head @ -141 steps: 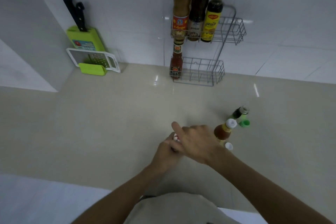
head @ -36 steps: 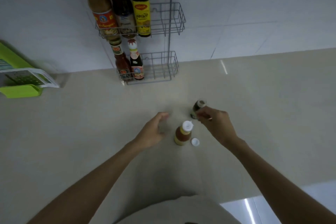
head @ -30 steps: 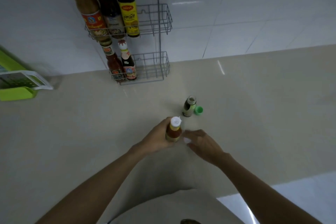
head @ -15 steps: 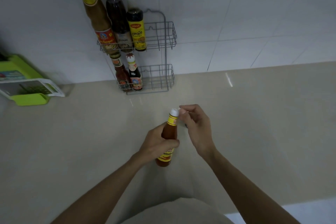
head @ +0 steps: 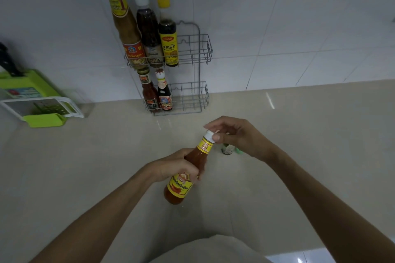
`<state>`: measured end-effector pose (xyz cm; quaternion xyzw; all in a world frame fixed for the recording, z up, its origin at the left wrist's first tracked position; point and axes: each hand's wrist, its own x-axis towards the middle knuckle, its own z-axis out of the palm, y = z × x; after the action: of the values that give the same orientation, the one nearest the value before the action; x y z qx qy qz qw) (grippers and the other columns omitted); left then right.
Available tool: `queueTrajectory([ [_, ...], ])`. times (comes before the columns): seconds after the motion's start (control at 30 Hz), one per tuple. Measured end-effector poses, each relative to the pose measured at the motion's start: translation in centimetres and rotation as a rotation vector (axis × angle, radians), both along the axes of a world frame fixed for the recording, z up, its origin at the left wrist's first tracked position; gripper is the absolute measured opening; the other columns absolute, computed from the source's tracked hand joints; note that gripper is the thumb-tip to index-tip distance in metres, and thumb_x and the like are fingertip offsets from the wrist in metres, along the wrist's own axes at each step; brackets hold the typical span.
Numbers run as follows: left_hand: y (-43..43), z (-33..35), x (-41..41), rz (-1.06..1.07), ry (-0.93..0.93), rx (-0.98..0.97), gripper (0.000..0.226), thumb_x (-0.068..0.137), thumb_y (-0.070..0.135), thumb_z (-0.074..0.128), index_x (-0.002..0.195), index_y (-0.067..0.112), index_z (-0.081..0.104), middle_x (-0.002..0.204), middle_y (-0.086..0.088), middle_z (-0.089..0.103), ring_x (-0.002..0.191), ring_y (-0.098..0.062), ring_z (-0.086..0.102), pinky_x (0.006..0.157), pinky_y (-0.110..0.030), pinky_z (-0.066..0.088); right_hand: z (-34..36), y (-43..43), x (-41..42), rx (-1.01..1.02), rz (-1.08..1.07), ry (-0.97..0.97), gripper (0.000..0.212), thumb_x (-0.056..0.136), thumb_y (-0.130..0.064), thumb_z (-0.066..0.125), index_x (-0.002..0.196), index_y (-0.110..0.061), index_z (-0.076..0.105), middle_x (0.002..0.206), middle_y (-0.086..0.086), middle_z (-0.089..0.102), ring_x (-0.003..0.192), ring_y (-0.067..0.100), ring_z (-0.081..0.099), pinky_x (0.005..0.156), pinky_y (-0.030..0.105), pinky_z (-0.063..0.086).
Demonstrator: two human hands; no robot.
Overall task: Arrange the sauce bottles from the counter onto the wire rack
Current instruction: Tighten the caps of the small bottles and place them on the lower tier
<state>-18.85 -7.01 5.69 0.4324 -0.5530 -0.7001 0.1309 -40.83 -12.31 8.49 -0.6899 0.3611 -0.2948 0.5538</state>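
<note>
A red chili sauce bottle (head: 181, 183) with a yellow label is tilted above the counter. My left hand (head: 173, 166) grips it around the middle. My right hand (head: 233, 136) pinches its white cap (head: 209, 135) with thumb and fingers. Behind my right hand a small dark bottle (head: 227, 149) stands on the counter, partly hidden, with a green cap (head: 239, 151) beside it. The two-tier wire rack (head: 198, 53) stands against the wall. Three tall bottles (head: 149, 34) fill the left of its upper basket and two small bottles (head: 157, 96) sit in the lower one.
A green and white grater set (head: 40, 104) with a black-handled knife (head: 8, 60) sits at the far left by the wall. The beige counter (head: 85, 166) stretches around my hands. The right half of both rack baskets holds nothing.
My left hand has lifted the chili bottle off the counter and tilted it. My right hand picked up the white cap and now holds it on the bottle's top.
</note>
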Motion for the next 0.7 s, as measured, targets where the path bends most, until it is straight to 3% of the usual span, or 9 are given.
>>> queueTrajectory([
  [0.1,0.2,0.6,0.0,-0.005,0.121,0.095,0.04,0.051,-0.007,0.056,0.089,0.002,0.057,0.07,-0.012,0.061,0.062,-0.023,0.06,0.062,-0.028,0.05,2.0,-0.2,0.3,-0.138,0.142,0.112,0.016,0.091,-0.017,0.065,0.107,-0.016,0.069,0.09,-0.006,0.069,0.08,0.01,0.063,0.069,0.019,0.051],
  [0.2,0.2,1.0,-0.1,0.013,0.055,0.035,0.037,0.049,-0.003,0.059,0.085,0.006,0.057,0.068,-0.009,0.06,0.059,-0.022,0.057,0.058,-0.026,0.048,2.0,0.7,1.4,-0.543,0.05,0.391,0.023,0.095,-0.042,0.048,0.08,-0.024,0.047,0.059,-0.006,0.05,0.056,0.01,0.048,0.054,0.021,0.041],
  [0.3,0.4,0.8,-1.4,0.164,-0.445,-0.304,0.032,0.044,0.02,0.067,0.073,0.022,0.053,0.061,0.006,0.058,0.056,-0.019,0.056,0.054,-0.027,0.044,0.5,1.4,2.3,-0.863,-0.085,0.87,0.006,0.09,-0.022,0.055,0.096,-0.02,0.055,0.068,0.005,0.059,0.058,0.032,0.056,0.052,0.036,0.048],
  [0.37,0.7,0.4,-2.0,0.178,-0.83,-0.572,0.035,0.047,0.029,0.066,0.077,0.03,0.049,0.064,0.007,0.058,0.062,-0.02,0.058,0.055,-0.026,0.042,-0.3,1.7,2.8,-0.701,-0.036,1.188,0.025,0.096,-0.017,0.044,0.119,-0.009,0.049,0.1,0.015,0.063,0.086,0.036,0.063,0.066,0.04,0.049],
  [0.4,0.7,0.2,-1.7,0.162,-0.801,-0.548,0.034,0.049,0.027,0.067,0.077,0.03,0.05,0.066,0.007,0.059,0.062,-0.02,0.058,0.056,-0.026,0.042,-0.1,1.8,2.7,-0.657,-0.036,1.175,0.029,0.1,-0.028,0.036,0.121,-0.014,0.05,0.103,0.014,0.063,0.09,0.035,0.062,0.069,0.039,0.046],
  [0.47,0.5,0.8,-0.4,0.089,-0.416,-0.281,0.027,0.053,0.012,0.069,0.072,0.025,0.055,0.066,0.001,0.059,0.058,-0.02,0.056,0.056,-0.027,0.044,0.5,2.2,2.6,-0.562,-0.108,0.854,0.042,0.098,-0.053,0.021,0.105,-0.028,0.055,0.084,0.005,0.066,0.076,0.031,0.061,0.063,0.033,0.04],
  [0.53,0.7,1.5,0.1,-0.003,-0.138,-0.086,0.026,0.053,0.001,0.066,0.07,0.02,0.058,0.066,-0.003,0.058,0.06,-0.019,0.054,0.054,-0.025,0.044,0.6,3.2,2.8,-0.829,-0.153,0.688,0.034,0.099,-0.051,0.023,0.087,-0.027,0.045,0.061,-0.002,0.059,0.054,0.028,0.056,0.051,0.028,0.033],
  [0.6,1.0,1.4,-1.0,0.067,-0.202,-0.179,0.026,0.046,0.01,0.067,0.066,0.022,0.056,0.059,0.004,0.058,0.054,-0.017,0.054,0.051,-0.023,0.044,1.0,2.8,3.0,-0.842,-0.203,0.828,0.019,0.098,-0.035,0.034,0.095,-0.023,0.048,0.071,0.005,0.064,0.06,0.034,0.059,0.051,0.03,0.033],
  [0.7,1.0,1.3,-3.1,0.287,-0.665,-0.521,0.038,0.041,0.031,0.068,0.074,0.028,0.051,0.062,0.008,0.06,0.054,-0.014,0.058,0.051,-0.024,0.041,1.3,1.3,3.7,-0.42,-0.216,0.985,0.027,0.096,-0.033,0.043,0.106,-0.01,0.053,0.1,0.014,0.062,0.085,0.034,0.06,0.066,0.038,0.045],
])
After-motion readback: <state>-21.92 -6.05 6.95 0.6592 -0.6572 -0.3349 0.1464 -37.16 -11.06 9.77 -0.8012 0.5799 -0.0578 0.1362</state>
